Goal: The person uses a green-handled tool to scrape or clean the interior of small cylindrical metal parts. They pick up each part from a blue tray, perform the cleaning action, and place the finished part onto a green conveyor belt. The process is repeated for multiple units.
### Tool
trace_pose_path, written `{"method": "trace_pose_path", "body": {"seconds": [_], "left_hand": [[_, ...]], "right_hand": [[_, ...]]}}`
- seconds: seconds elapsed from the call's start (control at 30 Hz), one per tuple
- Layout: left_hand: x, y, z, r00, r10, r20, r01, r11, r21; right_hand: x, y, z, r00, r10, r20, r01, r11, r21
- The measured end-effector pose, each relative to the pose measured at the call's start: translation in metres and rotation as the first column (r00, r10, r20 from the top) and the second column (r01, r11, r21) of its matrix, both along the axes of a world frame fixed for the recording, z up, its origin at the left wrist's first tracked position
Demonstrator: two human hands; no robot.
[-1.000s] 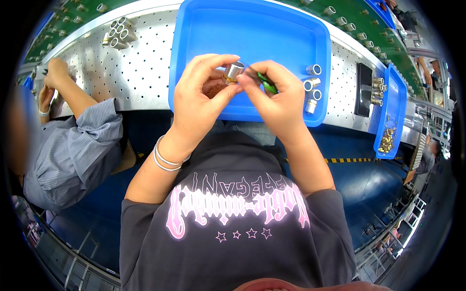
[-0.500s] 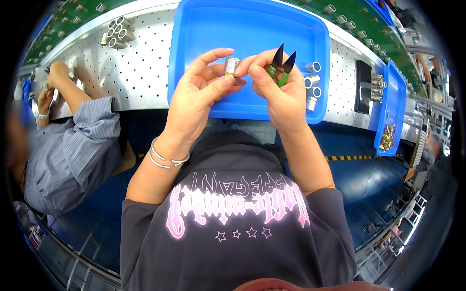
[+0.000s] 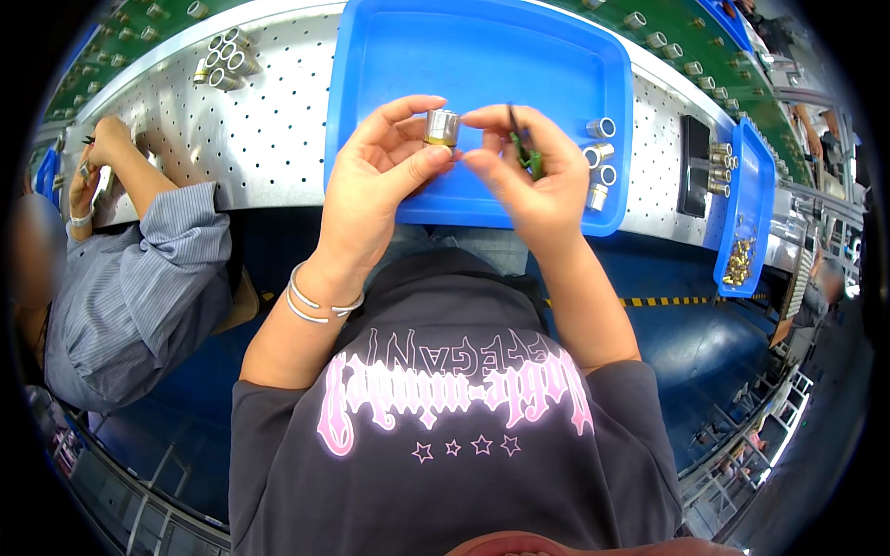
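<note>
Over the large blue tray [image 3: 464,56], my left hand [image 3: 371,181] is closed around a short silver metal cylinder [image 3: 443,123] with a brass-coloured lower end. The cylinder stands roughly upright between thumb and fingers. My right hand [image 3: 547,195] keeps a pair of small snips [image 3: 527,153], with green handles and dark blades, tucked in its curled fingers. Its index finger and thumb tips are spread beside the cylinder's right side; whether they touch it I cannot tell. Several similar metal cylinders [image 3: 601,128] lie in the tray's right side.
Several more cylinders [image 3: 222,60] stand on the perforated metal table [image 3: 278,120] at left. To the right are a dark phone [image 3: 693,167] and a smaller blue tray [image 3: 732,236] with small brass parts. A co-worker's striped sleeve [image 3: 158,259] is at left. Cylinders line the green surface [image 3: 681,28] behind.
My right index finger and thumb have parted around the cylinder's right side. The snips have turned in my right hand, their blades now edge-on. The left hand stays nearly in place.
</note>
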State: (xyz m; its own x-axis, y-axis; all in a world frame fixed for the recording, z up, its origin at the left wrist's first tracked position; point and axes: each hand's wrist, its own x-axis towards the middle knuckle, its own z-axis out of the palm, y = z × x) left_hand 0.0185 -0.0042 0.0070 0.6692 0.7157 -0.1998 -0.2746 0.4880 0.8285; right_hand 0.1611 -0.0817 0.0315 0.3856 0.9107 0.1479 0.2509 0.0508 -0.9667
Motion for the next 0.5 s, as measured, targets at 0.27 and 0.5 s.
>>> {"method": "trace_pose_path", "body": {"seconds": [0.27, 0.5], "left_hand": [[-0.002, 0.004, 0.003, 1.000, -0.014, -0.002, 0.014, 1.000, -0.022], [-0.003, 0.008, 0.007, 0.995, 0.021, 0.097, 0.004, 0.967, -0.254]], "right_hand": [[-0.004, 0.009, -0.007, 0.897, 0.116, -0.427, -0.112, 0.993, 0.034], [-0.001, 0.010, -0.007, 0.875, 0.089, -0.476, -0.092, 0.996, 0.018]]}}
